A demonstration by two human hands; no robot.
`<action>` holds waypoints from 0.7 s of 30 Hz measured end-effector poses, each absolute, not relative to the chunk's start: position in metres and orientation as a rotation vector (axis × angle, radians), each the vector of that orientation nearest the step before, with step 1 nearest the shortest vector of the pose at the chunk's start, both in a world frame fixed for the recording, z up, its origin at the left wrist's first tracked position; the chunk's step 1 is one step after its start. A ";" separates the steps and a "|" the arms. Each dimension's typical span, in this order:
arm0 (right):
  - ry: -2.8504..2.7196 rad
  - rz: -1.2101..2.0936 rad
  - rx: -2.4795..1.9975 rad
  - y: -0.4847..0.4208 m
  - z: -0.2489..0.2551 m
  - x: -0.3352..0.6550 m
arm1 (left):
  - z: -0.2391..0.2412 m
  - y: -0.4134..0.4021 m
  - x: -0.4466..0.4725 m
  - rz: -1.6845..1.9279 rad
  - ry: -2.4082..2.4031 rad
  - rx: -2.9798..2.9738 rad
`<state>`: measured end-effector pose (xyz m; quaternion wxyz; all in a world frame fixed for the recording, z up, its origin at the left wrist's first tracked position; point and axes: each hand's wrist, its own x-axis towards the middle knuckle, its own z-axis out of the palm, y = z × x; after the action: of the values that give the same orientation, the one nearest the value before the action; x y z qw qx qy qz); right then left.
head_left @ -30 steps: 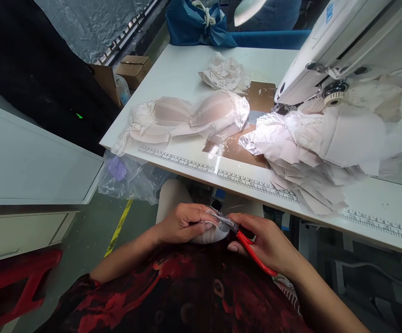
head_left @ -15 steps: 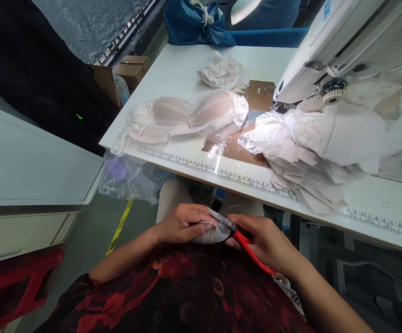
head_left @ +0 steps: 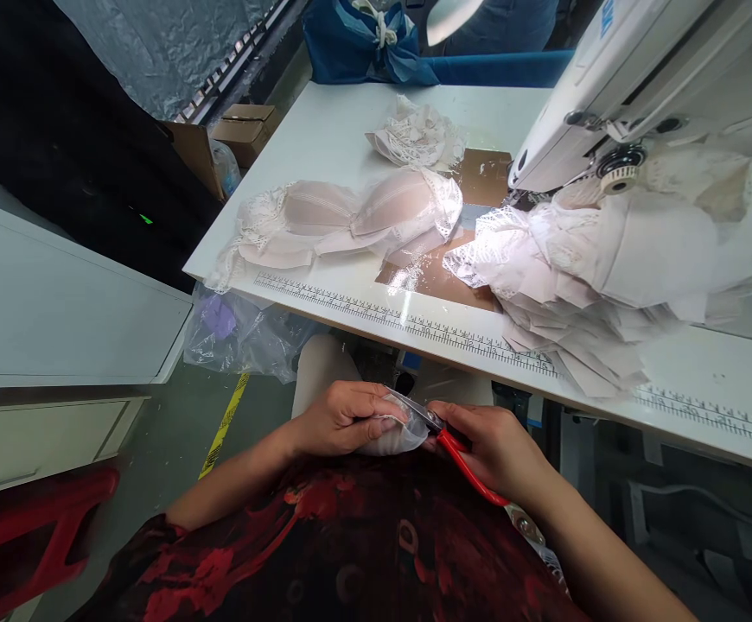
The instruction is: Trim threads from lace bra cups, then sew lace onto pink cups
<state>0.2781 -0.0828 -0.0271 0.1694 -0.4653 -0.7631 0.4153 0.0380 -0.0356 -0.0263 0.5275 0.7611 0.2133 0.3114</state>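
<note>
The left hand pinches a thin, white, see-through piece of cloth, low in the near middle, above the lap; its fingers hide part of the cloth, so its full shape is hard to make out; the right hand is curled around shiny metal scissors with red handles, and the blades point left, over the cloth; I cannot tell if they are cutting it; on the white table with ruler marks, a pale pink, two-cup piece with white lace lies left, and a messy pile of pale, lacy cloth lies right, partly hiding the table edge; the big white sewing machine at the far right is cut off.
</note>
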 end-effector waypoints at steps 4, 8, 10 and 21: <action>-1.974 1.251 -1.361 -0.083 -0.030 0.276 | -0.026 -0.036 0.039 0.740 0.489 1.789; -1.851 1.273 -1.358 -0.085 -0.041 0.277 | -0.029 -0.045 0.039 0.689 0.654 1.602; -1.790 1.314 -1.344 -0.088 -0.049 0.278 | -0.031 -0.049 0.036 0.572 0.685 1.341; -1.457 1.361 -1.361 -0.105 -0.086 0.293 | 0.011 -0.022 0.056 -0.103 0.381 1.488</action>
<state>0.2927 -0.1050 -0.0862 0.3558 -0.5269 -0.5641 0.5268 0.0557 -0.0225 0.0112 0.7182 0.6725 0.1724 -0.0465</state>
